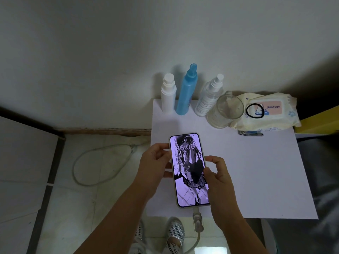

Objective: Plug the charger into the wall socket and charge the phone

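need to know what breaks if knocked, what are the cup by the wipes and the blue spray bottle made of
The cup looks like clear glass: fully see-through, with bright rim highlights, though clear plastic is possible. The blue spray bottle looks like semi-glossy translucent plastic, evenly tinted with a soft sheen.

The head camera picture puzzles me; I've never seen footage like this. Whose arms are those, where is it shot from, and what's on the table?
There is no machine here. A person wears a camera on their head, looking down at their own arms. Both the left hand and the right hand hold a lit phone by its edges over a white table. A charging cable is plugged into the phone's bottom end and hangs toward the floor. At the table's back stand three bottles: white, blue and clear. Beside them are a glass cup and a wipes pack with a black hair tie on top.
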